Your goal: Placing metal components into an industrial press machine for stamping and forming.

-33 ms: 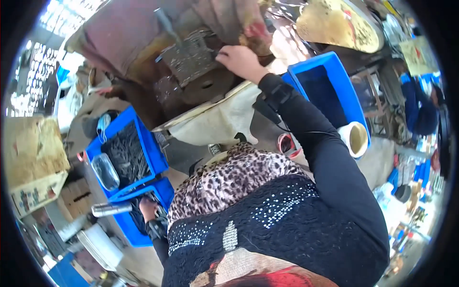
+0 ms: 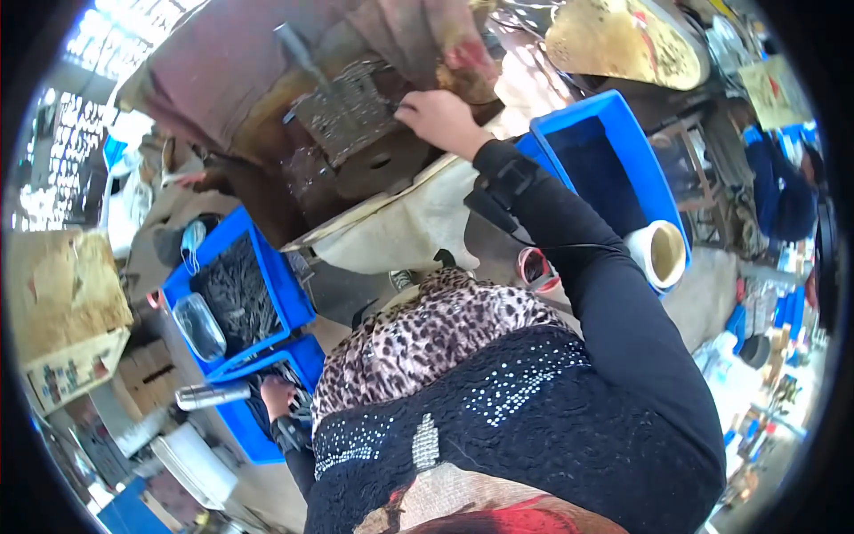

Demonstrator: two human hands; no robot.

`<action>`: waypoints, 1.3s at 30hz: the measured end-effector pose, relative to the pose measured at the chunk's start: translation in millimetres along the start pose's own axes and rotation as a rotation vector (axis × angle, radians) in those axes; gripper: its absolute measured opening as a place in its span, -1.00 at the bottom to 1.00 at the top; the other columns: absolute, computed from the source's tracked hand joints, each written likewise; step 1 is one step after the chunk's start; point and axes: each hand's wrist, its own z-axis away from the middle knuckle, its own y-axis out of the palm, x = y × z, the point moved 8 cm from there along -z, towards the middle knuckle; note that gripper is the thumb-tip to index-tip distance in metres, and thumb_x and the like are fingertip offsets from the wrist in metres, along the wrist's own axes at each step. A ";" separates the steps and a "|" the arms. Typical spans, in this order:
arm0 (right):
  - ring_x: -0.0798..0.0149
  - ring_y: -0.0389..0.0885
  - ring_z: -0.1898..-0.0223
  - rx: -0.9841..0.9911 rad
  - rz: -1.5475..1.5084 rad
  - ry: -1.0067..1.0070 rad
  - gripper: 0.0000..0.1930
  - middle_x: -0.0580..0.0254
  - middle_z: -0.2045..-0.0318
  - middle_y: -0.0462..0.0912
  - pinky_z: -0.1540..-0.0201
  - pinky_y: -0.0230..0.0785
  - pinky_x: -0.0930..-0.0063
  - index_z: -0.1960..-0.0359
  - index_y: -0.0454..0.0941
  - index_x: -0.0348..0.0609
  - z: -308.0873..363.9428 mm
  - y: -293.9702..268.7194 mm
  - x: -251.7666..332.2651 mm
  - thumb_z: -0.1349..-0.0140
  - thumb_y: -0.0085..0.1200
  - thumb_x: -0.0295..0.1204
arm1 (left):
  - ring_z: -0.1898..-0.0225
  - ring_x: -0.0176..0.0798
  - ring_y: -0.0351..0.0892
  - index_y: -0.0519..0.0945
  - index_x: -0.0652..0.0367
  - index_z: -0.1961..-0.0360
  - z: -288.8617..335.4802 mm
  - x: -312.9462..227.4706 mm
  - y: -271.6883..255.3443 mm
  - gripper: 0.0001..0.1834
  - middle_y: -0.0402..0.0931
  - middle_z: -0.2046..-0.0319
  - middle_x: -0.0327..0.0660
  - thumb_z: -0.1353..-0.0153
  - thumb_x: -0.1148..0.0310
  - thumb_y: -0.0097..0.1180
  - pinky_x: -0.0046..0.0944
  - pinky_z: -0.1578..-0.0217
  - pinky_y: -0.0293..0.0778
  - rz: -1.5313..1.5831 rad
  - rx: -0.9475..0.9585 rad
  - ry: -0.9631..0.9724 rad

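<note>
Head view: right hand (image 2: 443,120) curled, metal block (image 2: 342,117) just left; left hand (image 2: 277,396) low, blue bin (image 2: 247,434) around it; can't tell either grip.

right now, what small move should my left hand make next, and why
Probably lift a strip: your left hand is down in the nearer blue bin, while your right hand is beside the metal block. Whether the left already grips one is hidden.

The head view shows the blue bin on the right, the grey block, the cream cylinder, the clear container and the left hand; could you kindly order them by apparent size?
1. Blue bin on the right
2. Grey block
3. Cream cylinder, clear container: too alike to rank
4. Left hand
</note>
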 end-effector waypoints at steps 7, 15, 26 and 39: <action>-0.06 0.64 0.37 0.096 -0.003 -0.013 -0.76 0.07 0.49 0.63 0.36 0.48 0.04 0.42 0.59 -0.07 5.1 30.5 17.3 -0.21 0.05 -0.19 | 0.56 -0.27 0.57 0.56 0.19 0.35 20.9 80.0 9.0 -0.85 0.57 0.55 -0.17 0.01 0.48 0.14 -0.32 0.62 0.45 -0.761 0.477 0.333; -0.01 0.66 0.36 0.150 0.000 -0.066 -0.81 0.13 0.47 0.66 0.35 0.48 0.07 0.42 0.63 -0.07 1.9 25.8 21.0 -0.17 0.06 -0.26 | 0.55 -0.31 0.55 0.55 0.20 0.31 97.5 18.6 0.4 -0.84 0.55 0.54 -0.21 -0.03 0.50 0.11 -0.37 0.62 0.42 -0.049 0.392 -0.076; 0.01 0.65 0.46 0.061 0.039 -0.180 -0.81 0.13 0.54 0.63 0.45 0.47 0.10 0.45 0.59 -0.09 -4.1 22.5 24.0 -0.16 0.08 -0.26 | 0.54 -0.41 0.49 0.51 0.22 0.18 106.8 -182.3 -129.7 -0.80 0.52 0.47 -0.29 -0.15 0.54 0.01 -0.45 0.59 0.36 0.650 0.121 -0.112; 0.00 0.67 0.43 0.069 0.085 -0.119 -0.85 0.09 0.51 0.65 0.42 0.49 0.12 0.42 0.61 -0.12 -1.6 41.2 52.4 -0.02 0.03 -0.38 | 0.60 -0.53 0.24 0.49 0.18 0.12 -56.8 -384.1 -100.8 -0.84 0.40 0.54 -0.38 -0.33 0.50 -0.09 -0.49 0.60 0.16 0.548 -0.120 0.571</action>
